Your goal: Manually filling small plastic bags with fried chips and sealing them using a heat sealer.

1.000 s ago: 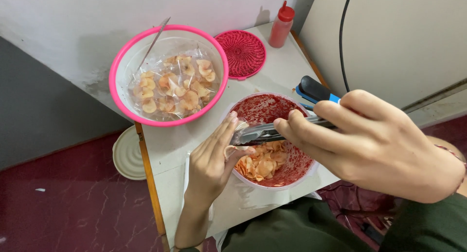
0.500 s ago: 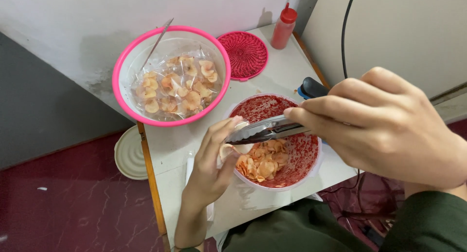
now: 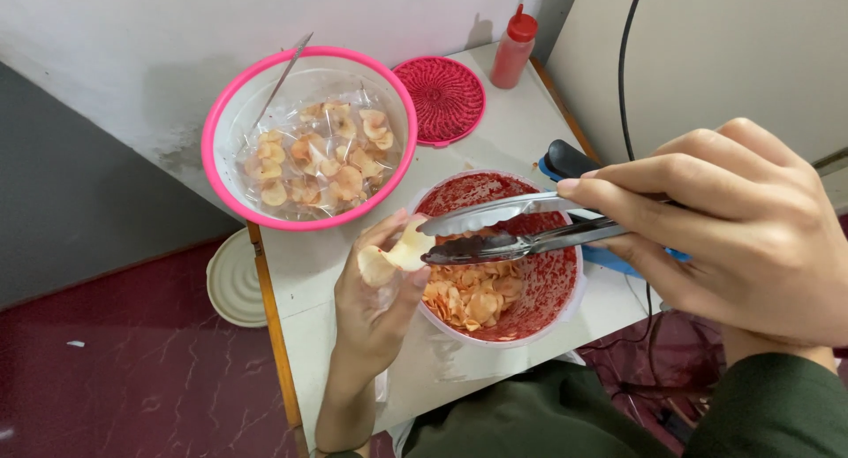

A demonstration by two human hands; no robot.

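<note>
My right hand grips metal tongs whose tips hover over the left rim of a white bowl smeared red inside and holding several sauce-coated chips. My left hand is raised beside that bowl and holds pale chips in its fingers, just left of the tong tips. A large pink-rimmed bowl lined with clear plastic sits farther back and holds several paler chips.
On the narrow white table stand a red woven lid and a red squeeze bottle. A blue-and-black device lies behind the white bowl. A round pale lid lies on the dark red floor to the left.
My left hand has turned up and now shows pale chips in its fingers. The tongs have shifted slightly, tips staying beside that hand.
</note>
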